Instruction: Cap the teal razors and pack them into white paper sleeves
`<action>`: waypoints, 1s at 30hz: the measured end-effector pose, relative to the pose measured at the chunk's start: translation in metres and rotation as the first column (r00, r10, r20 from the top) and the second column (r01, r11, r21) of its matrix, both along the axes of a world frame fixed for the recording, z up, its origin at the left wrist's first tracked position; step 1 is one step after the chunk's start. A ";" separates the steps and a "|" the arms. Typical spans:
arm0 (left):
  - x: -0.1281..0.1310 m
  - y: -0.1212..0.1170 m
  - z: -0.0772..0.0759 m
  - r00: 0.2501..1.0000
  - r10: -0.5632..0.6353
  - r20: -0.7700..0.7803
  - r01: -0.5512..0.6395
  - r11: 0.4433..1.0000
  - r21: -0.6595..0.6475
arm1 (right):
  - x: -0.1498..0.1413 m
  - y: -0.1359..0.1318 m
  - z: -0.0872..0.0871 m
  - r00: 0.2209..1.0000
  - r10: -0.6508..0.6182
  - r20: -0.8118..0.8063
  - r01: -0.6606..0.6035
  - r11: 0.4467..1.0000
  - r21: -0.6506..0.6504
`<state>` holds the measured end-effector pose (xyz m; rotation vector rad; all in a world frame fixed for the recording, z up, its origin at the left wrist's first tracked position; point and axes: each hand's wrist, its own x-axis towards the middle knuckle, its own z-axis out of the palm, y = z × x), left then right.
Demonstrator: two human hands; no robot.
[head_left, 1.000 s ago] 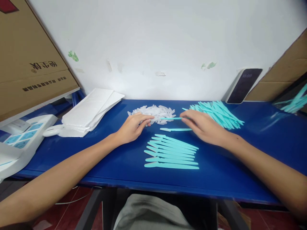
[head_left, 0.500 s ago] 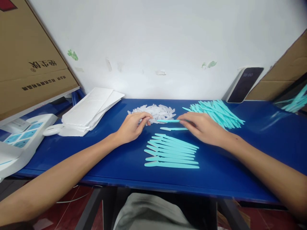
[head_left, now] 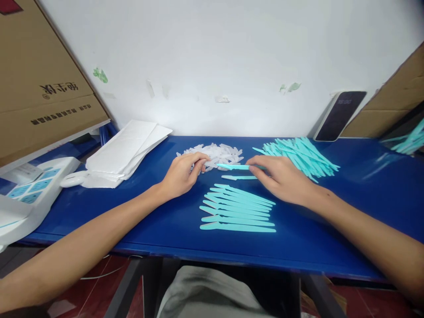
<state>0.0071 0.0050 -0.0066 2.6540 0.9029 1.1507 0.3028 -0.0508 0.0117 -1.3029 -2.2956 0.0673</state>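
Observation:
A turquoise eyebrow razor [head_left: 236, 167] is pinched by its handle in my right hand [head_left: 281, 176], its head pointing left. My left hand [head_left: 185, 172] is closed at the front edge of a heap of translucent white blade caps [head_left: 220, 153]; whatever its fingertips hold is hidden. Just below the held razor lies another razor [head_left: 238, 178], partly under my right fingers. Nearer the table's front, several razors [head_left: 236, 216] are laid out in a fanned row, heads to the left. Behind my right hand is a pile of turquoise razors [head_left: 300, 154].
The blue table [head_left: 149, 229] meets a white wall. White sheets or bags [head_left: 122, 152] are stacked to the left, beside a white device with blue panels [head_left: 36, 185]. A phone [head_left: 339, 115] leans at the back right. Cardboard boxes [head_left: 49, 57] flank both sides.
The held razor's head has come apart from my left fingertips, and a little more of its handle shows. My left hand has stayed nearly in place, fingertips closer to the caps.

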 end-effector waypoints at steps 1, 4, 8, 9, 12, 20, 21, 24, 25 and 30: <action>0.000 0.000 0.000 1.000 0.001 0.003 -0.001 1.000 0.002 | 0.000 0.000 0.000 1.000 0.012 -0.001 -0.012 1.000 -0.003; 0.002 -0.002 0.000 1.000 -0.005 0.022 0.006 1.000 -0.019 | -0.003 0.000 0.000 0.998 0.052 -0.019 -0.052 0.998 -0.017; 0.008 -0.008 -0.003 0.996 -0.073 0.061 0.078 0.993 -0.089 | -0.010 -0.002 -0.003 0.993 0.092 -0.073 -0.096 0.994 -0.045; 0.009 -0.008 -0.003 0.994 -0.092 0.061 0.098 0.990 -0.104 | -0.011 -0.002 -0.003 0.992 0.097 -0.081 -0.101 0.994 -0.047; 0.009 -0.008 -0.004 0.994 -0.109 0.010 0.109 0.987 -0.118 | -0.012 -0.001 -0.004 0.991 0.097 -0.088 -0.101 0.994 -0.041; -0.014 0.013 0.004 0.940 0.063 -0.336 -0.030 0.994 0.103 | 0.006 0.008 -0.008 0.990 0.006 0.144 -0.005 1.000 -0.006; -0.017 0.015 0.005 0.923 0.071 -0.378 -0.032 0.994 0.109 | 0.007 0.010 -0.008 0.986 0.006 0.167 -0.009 1.000 0.013; -0.021 0.016 0.007 0.872 0.068 -0.484 -0.030 0.996 0.087 | 0.008 0.012 -0.010 0.981 -0.006 0.194 -0.006 0.998 0.061; -0.021 0.015 0.008 0.858 0.061 -0.510 -0.027 0.997 0.074 | 0.007 0.012 -0.010 0.982 -0.027 0.185 0.014 0.997 0.073; -0.014 0.009 0.010 0.831 0.012 -0.556 0.009 0.999 0.035 | -0.001 0.003 -0.005 0.982 -0.186 -0.022 0.187 0.979 0.082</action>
